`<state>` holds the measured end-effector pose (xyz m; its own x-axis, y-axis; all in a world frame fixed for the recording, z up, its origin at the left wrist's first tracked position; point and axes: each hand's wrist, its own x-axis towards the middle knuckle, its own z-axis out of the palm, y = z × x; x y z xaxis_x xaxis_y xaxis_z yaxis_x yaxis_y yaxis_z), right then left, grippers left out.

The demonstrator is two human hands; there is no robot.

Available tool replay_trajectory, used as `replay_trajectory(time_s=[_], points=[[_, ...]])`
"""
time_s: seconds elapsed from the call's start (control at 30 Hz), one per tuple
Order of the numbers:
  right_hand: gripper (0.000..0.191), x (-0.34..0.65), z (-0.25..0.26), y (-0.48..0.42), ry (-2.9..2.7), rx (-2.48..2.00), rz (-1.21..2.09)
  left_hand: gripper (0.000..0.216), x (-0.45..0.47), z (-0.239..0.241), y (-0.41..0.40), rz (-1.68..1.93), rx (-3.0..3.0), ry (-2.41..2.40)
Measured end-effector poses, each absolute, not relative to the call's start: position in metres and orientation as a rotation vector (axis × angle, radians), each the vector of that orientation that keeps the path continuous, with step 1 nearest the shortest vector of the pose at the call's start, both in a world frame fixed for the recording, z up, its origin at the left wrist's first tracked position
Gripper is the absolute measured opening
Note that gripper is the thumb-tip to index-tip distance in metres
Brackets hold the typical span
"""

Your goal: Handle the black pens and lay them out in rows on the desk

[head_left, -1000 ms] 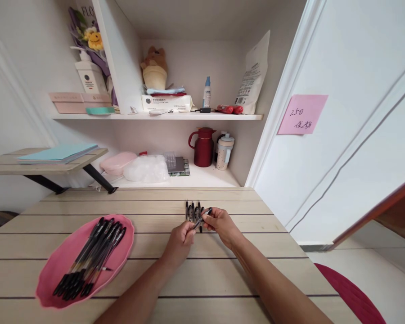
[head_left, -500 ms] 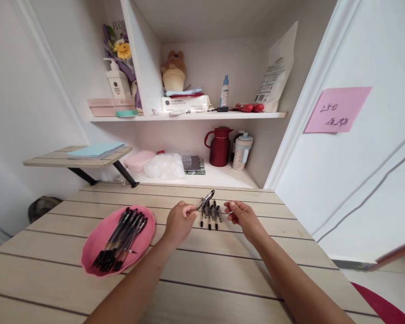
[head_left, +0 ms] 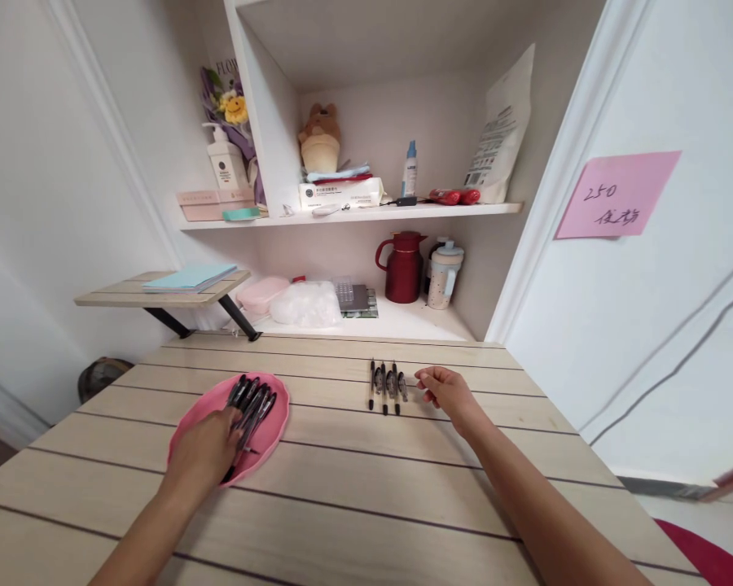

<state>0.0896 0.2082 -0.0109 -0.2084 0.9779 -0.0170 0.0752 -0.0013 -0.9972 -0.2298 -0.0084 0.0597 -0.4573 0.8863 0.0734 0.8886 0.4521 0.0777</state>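
My left hand [head_left: 204, 448] reaches into the pink scalloped tray [head_left: 276, 431], its fingers closed around a pen among several black pens [head_left: 250, 403]; the fingertips are partly hidden. My right hand [head_left: 445, 392] hovers just right of a row on the wooden table, fingers loosely bent and slightly apart, with nothing visible in them. In that row, three slim pens [head_left: 384, 391] lie parallel, pointing away from me. Between and beside them sit short dark pieces with clips [head_left: 402, 386] that look like pen caps.
A small raised stand [head_left: 110, 295] holds blue paper [head_left: 189, 277] at the left. Behind the table, shelves [head_left: 354, 213] carry a red jug [head_left: 404, 273], a speckled cup [head_left: 444, 281], a plastic bag [head_left: 305, 304] and a plush toy [head_left: 321, 142]. A pink note [head_left: 616, 195] is on the right wall.
My left hand has moved from the row, where it held a pen, down and left into the tray. My right hand stays beside the row. The view has shifted slightly.
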Motion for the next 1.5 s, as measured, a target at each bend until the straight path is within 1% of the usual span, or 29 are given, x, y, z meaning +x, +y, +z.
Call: replay_trajectory(time_s=[0.17, 0.3, 0.4, 0.53, 0.67, 0.77, 0.83, 0.9, 0.97, 1.07, 1.17, 1.23, 1.3, 1.37, 1.43, 1.5], points=[[0.016, 0.091, -0.017, 0.210, -1.598, -1.259, 1.143, 0.015, -0.223, 0.054, -0.010, -0.088, -1.552, -2.664], [0.015, 0.092, -0.013, 0.206, -1.834, -1.373, 0.862, 0.017, -0.213, 0.059, -0.004, -0.118, -1.582, -2.670], [0.017, 0.088, -0.006, 0.195, -1.997, -1.450, 0.667, 0.020, -0.198, 0.061, 0.003, -0.273, -1.710, -2.611], [0.021, 0.073, 0.000, 0.175, -2.172, -1.543, 0.469, 0.016, -0.167, 0.059, 0.018, -0.516, -2.033, -2.415], [0.021, 0.057, -0.003, 0.163, -2.290, -1.627, 0.265, 0.014, -0.133, 0.052, 0.038, -0.724, -2.264, -2.313], [0.021, 0.053, -0.005, 0.163, -2.313, -1.700, 0.247, 0.012, -0.113, 0.043, 0.057, -0.964, -2.338, -2.326], [0.020, 0.054, -0.005, 0.165, -2.291, -1.734, 0.279, 0.010, -0.103, 0.034, 0.072, -1.189, -2.366, -2.354], [0.020, 0.057, -0.002, 0.167, -2.250, -1.754, 0.319, 0.009, -0.094, 0.025, 0.087, -1.506, -2.330, -2.464], [0.019, 0.059, 0.002, 0.167, -2.197, -1.747, 0.348, 0.012, -0.087, 0.017, 0.100, -1.892, -2.163, -2.647], [0.018, 0.057, 0.008, 0.159, -2.183, -1.599, 0.377, 0.026, -0.079, 0.011, 0.111, -2.289, -1.938, -2.742], [0.016, 0.050, 0.012, 0.146, -2.302, -1.337, 0.392, 0.035, -0.076, 0.009, 0.113, -2.695, -1.864, -2.616], [0.014, 0.046, 0.014, 0.139, -2.394, -1.198, 0.407, 0.037, -0.076, 0.006, 0.113, -2.975, -1.718, -2.549], [0.015, 0.047, 0.014, 0.141, -2.420, -1.137, 0.435, 0.036, -0.077, 0.004, 0.113, -3.123, -1.550, -2.531], [0.019, 0.053, 0.013, 0.151, -2.321, -1.204, 0.457, 0.035, -0.079, 0.003, 0.114, -3.217, -1.428, -2.523], [0.020, 0.064, 0.009, 0.167, -2.128, -1.356, 0.458, 0.033, -0.079, 0.003, 0.115, -3.247, -1.387, -2.535], [0.014, 0.075, 0.003, 0.183, -1.977, -1.472, 0.462, 0.031, -0.079, 0.003, 0.118, -3.200, -1.439, -2.537]])
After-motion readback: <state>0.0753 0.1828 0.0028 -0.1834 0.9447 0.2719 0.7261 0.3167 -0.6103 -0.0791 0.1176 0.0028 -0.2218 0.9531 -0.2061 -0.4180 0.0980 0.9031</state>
